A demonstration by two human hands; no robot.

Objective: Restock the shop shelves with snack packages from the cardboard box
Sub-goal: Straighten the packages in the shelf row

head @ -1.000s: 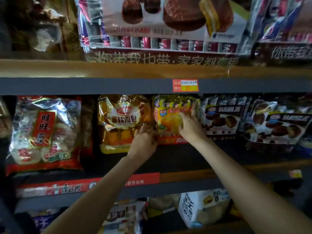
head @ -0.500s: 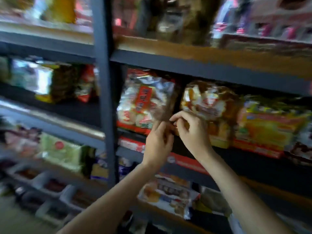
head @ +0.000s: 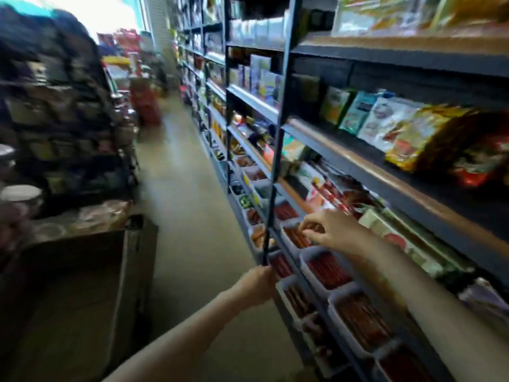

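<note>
A shop: a long aisle (head: 176,172) runs between dark metal shelves (head: 399,55) crowded with snack packages (head: 385,125).

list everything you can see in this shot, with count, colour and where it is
tall dark metal shelving unit: one long run, dark grey, right side along the aisle
foil snack bags: several, green, white, yellow and red, upper right shelf
white plastic trays of reddish-brown snack sticks: several, low shelf under the hands
brown cardboard box: one, lower left, contents blurred
beige aisle floor: centre
red display stand: one, blurred, far down the aisle
left hand: at the shelf's dark upright post, grip too blurred to tell
right hand: over the trays, fingers curled, seemingly empty
</note>
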